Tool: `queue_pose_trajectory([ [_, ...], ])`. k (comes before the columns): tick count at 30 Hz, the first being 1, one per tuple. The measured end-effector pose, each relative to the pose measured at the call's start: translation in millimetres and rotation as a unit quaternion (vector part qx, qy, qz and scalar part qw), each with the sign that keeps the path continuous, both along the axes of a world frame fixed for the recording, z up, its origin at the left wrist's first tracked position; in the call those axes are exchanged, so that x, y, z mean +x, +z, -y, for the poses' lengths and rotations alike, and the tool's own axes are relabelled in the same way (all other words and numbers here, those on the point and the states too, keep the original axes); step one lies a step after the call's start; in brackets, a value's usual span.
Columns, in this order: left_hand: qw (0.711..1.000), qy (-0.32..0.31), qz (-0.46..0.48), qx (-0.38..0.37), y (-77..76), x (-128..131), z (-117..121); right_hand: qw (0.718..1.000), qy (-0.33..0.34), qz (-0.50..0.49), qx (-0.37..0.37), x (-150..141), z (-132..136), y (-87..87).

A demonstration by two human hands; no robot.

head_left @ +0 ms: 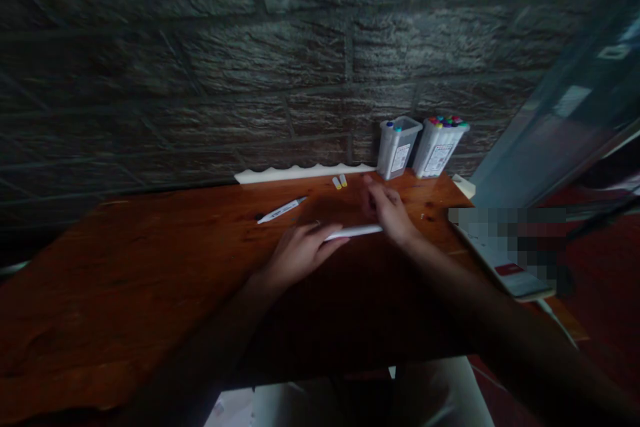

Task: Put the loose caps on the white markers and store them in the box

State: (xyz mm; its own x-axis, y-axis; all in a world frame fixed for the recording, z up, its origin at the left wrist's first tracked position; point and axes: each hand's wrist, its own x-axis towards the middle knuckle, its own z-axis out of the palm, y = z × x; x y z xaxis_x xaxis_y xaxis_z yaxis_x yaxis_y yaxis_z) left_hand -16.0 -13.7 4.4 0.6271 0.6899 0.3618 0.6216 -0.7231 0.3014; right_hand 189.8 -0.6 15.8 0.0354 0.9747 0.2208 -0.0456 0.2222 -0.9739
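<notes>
A white marker (356,232) is gripped between the thumb and fingers of my left hand (300,250), lying nearly level just above the wooden table. Its far end points right and reaches beside my right hand (393,210). My right hand has curled fingers that are dark and blurred, so anything between them cannot be made out. Left of the hands, another white marker (281,211) rests on the table without a cap over its grey tip. Beyond the hands lie two small white caps with yellow ends (339,182).
Two clear plastic marker cases (399,153) stand against the brick wall; the right-hand case (440,150) is full of colourful markers. A white wavy-edged strip (305,174) runs along the back of the table (150,267). A partly blurred flat device (493,250) sits at the right edge.
</notes>
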Motion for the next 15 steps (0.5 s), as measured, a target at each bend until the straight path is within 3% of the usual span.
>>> queue_pose_trajectory([
  [2,0.999,0.039,0.038,-0.001,0.5,-2.0,-4.8,1.0,-0.014,0.009,0.001,6.2,-2.8,2.9],
  [5,0.993,0.076,0.085,-0.012,0.0,-4.4,-9.9,0.996,0.074,0.048,-0.028,12.5,-2.9,3.2],
  [10,0.991,0.037,0.122,-0.037,-1.8,-0.4,-6.5,0.992,0.121,0.002,-0.044,7.2,5.5,3.7],
  [12,0.991,0.024,0.123,-0.05,-2.2,-0.1,-5.5,0.996,0.079,-0.014,-0.027,9.9,6.0,8.1],
  [15,0.989,0.044,0.137,-0.039,-2.8,-6.5,-12.0,0.993,-0.081,-0.073,0.033,31.3,-2.5,25.1],
])
